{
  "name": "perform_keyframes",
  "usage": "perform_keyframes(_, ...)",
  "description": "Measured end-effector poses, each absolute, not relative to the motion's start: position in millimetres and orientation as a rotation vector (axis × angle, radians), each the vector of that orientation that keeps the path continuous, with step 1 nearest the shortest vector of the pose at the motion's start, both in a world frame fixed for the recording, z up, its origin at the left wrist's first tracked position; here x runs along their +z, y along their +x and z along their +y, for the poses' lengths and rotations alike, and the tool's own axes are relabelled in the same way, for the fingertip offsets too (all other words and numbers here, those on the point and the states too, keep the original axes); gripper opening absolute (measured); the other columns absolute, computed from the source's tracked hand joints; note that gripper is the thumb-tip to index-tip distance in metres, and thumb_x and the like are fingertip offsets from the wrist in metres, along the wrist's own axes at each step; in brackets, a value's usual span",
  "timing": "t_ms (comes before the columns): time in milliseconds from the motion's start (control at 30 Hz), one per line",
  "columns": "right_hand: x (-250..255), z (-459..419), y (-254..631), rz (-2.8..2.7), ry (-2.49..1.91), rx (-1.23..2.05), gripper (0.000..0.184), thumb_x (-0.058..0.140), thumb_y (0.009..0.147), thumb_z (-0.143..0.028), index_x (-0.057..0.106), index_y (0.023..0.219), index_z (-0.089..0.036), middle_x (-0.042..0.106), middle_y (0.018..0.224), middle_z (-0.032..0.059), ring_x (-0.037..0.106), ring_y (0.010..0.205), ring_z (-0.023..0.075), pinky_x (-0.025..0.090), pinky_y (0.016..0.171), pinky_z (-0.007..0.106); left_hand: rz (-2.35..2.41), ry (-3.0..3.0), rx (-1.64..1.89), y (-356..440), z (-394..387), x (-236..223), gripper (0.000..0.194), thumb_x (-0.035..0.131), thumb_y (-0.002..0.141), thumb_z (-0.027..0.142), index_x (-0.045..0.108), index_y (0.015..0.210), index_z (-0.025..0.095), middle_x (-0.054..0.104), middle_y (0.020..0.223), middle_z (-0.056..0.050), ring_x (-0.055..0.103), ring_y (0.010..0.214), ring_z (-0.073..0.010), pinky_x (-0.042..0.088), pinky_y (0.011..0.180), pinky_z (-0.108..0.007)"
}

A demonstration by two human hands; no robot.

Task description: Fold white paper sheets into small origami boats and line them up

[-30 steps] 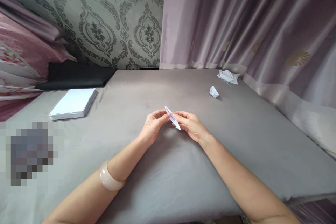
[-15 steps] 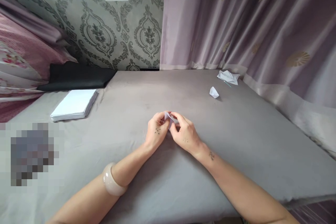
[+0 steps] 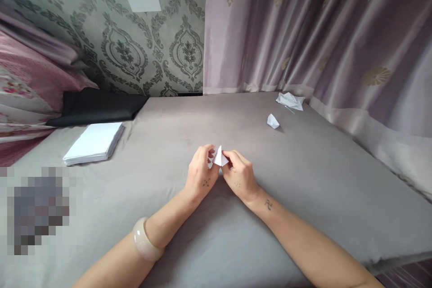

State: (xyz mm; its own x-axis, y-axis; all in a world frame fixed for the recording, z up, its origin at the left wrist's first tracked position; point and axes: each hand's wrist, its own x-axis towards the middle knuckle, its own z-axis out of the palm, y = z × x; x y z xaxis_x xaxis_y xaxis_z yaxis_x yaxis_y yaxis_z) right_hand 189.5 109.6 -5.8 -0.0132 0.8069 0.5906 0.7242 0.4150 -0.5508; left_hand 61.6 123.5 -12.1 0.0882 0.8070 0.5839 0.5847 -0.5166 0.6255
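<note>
Both my hands meet over the middle of the grey sheet (image 3: 303, 175). My left hand (image 3: 201, 174) and my right hand (image 3: 238, 175) pinch a small folded white paper piece (image 3: 220, 157) between their fingertips, its point sticking up. The backs of both hands face me, so most of the paper is hidden behind the fingers. A pale bangle (image 3: 145, 245) sits on my left forearm.
A stack of white paper sheets (image 3: 93, 142) lies at the left, with a black cloth (image 3: 97, 105) behind it. A small folded paper piece (image 3: 272, 121) and a crumpled one (image 3: 289, 101) lie at the far right near the curtain (image 3: 320, 36). A blurred patch covers the lower left.
The paper, earlier a long flat strip held between the fingertips, is now folded into a small pointed shape. Both hands have turned their backs toward me and drawn closer together.
</note>
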Motion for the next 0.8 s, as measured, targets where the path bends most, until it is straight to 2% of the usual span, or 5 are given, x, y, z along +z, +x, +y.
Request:
perform_keyframes(133,-3.9,107.1,187.4,-1.749,-1.351,0.065,0.019,0.045,0.087,-0.015,0.063,0.093,-0.018,0.067,0.079,0.0059,0.064,0.071,0.0163,0.047,0.067,0.025,1.384,2.221,1.344,58.5,122.3,-13.4,0.010,0.049,0.088,0.018,0.056,0.095,0.021,0.062,0.080,-0.002,0.056,0.068,-0.0135,0.046,0.067,-0.025)
perform_keyframes(433,-6.4,109.1,195.1,-1.792,-1.380,-0.052,0.028,0.043,0.087,-0.017,0.063,0.105,-0.014,0.074,0.082,0.0090,0.069,0.069,0.0194,0.048,0.061,0.026,1.179,2.454,1.406,61.2,116.7,-15.0,0.029,0.043,0.089,0.010,0.053,0.113,0.022,0.066,0.095,-0.008,0.062,0.087,-0.0174,0.050,0.078,-0.029)
perform_keyframes(633,-7.4,108.9,195.7,-1.818,-1.403,-0.027,0.031,0.041,0.087,-0.018,0.063,0.109,-0.014,0.073,0.078,0.0080,0.068,0.064,0.0188,0.047,0.058,0.025,1.231,2.410,1.425,61.2,116.1,-16.7,0.025,0.044,0.088,0.012,0.056,0.108,0.021,0.064,0.087,-0.007,0.060,0.079,-0.0165,0.049,0.073,-0.028)
perform_keyframes(800,-8.6,109.7,196.2,-1.788,-1.427,-0.044,0.028,0.044,0.086,-0.019,0.062,0.108,-0.014,0.074,0.080,0.0081,0.069,0.064,0.0194,0.048,0.057,0.026,1.370,2.257,1.479,63.8,114.8,-13.1,0.016,0.047,0.085,0.013,0.057,0.096,0.021,0.062,0.079,-0.003,0.058,0.070,-0.0144,0.047,0.067,-0.025)
